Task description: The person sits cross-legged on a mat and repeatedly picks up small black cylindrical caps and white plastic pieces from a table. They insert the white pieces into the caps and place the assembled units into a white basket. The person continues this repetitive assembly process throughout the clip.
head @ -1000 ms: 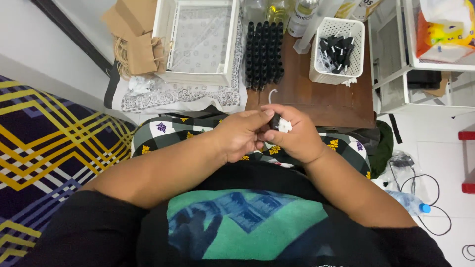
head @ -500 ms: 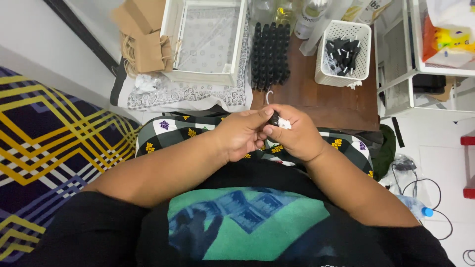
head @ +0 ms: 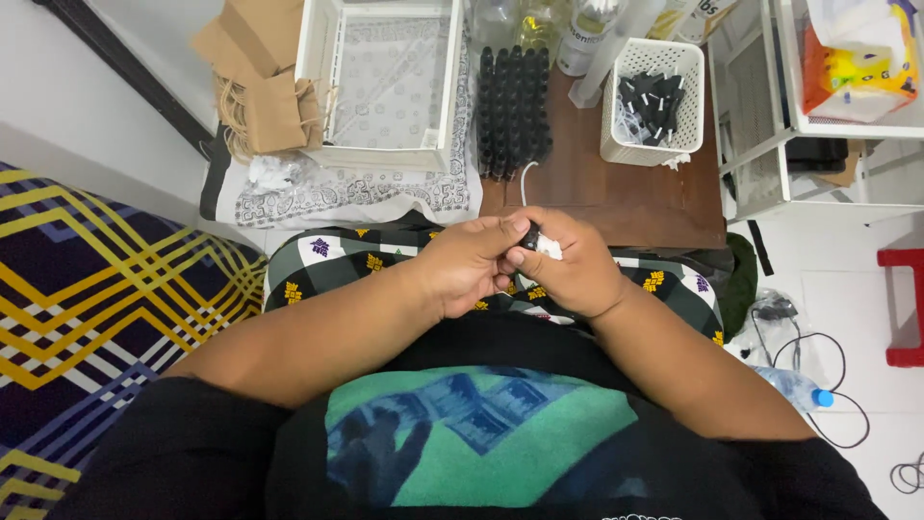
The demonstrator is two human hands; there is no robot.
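A small black bottle (head: 528,234) sits pinched between both hands, mostly hidden by fingers; only its dark top shows. A scrap of white label (head: 549,247) lies against it; both are held above the lap.

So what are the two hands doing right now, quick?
Left hand: fingers closed on a small black object, shared with the other hand.
Right hand: closed on the same object; something white shows there too.

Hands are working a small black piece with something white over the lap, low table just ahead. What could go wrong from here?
1. The small black piece is pinched between the left hand and right hand above the lap; a slip could drop it into the patterned cloth.
2. The rows of black bottles stand packed on the wooden table; a forward reach might topple them.
3. The white basket sits close beside them and could be nudged.
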